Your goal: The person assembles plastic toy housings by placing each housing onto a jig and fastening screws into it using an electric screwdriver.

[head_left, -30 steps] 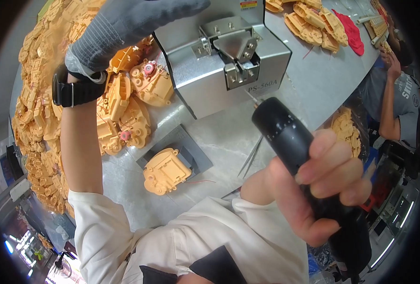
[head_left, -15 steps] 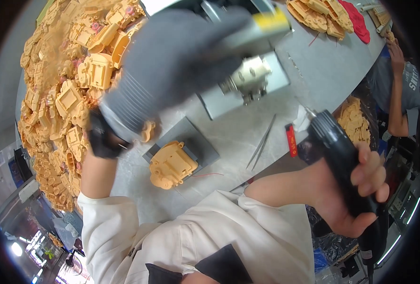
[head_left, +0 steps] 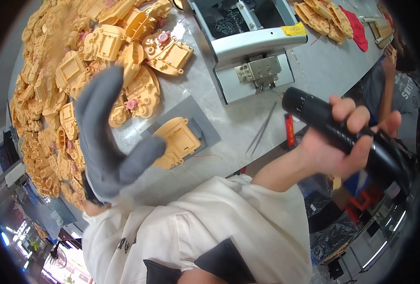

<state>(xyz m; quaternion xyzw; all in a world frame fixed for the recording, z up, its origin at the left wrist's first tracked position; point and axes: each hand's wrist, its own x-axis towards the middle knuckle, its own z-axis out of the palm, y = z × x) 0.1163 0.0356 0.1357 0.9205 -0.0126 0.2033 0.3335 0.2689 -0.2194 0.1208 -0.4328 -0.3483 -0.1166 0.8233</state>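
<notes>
My left hand point(head_left: 108, 151), in a grey glove, is raised with thumb and fingers spread and nothing in it. Its thumb overlaps the edge of a yellow-orange plastic housing point(head_left: 181, 139), which lies on a dark grey block point(head_left: 207, 125) with a thin red wire beside it. My bare right hand point(head_left: 335, 146) is wrapped round a black electric screwdriver point(head_left: 309, 108). The driver's thin bit points at the metal outlet point(head_left: 259, 71) on the front of a screw feeder point(head_left: 259, 41); whether it touches there I cannot tell. Loose screws point(head_left: 229, 21) lie in the feeder's tray.
A large heap of yellow-orange housings point(head_left: 44, 104) fills the table's left side. Tweezers point(head_left: 262, 130) and a red-handled tool point(head_left: 290, 130) lie near the front edge. More housings point(head_left: 326, 16) and a red cloth point(head_left: 354, 28) are at the far right, where another person's arm point(head_left: 385, 90) shows.
My left hand has swept back from over the feeder toward the left, uncovering it. My right hand has brought the screwdriver up and left, its bit now at the feeder's outlet.
</notes>
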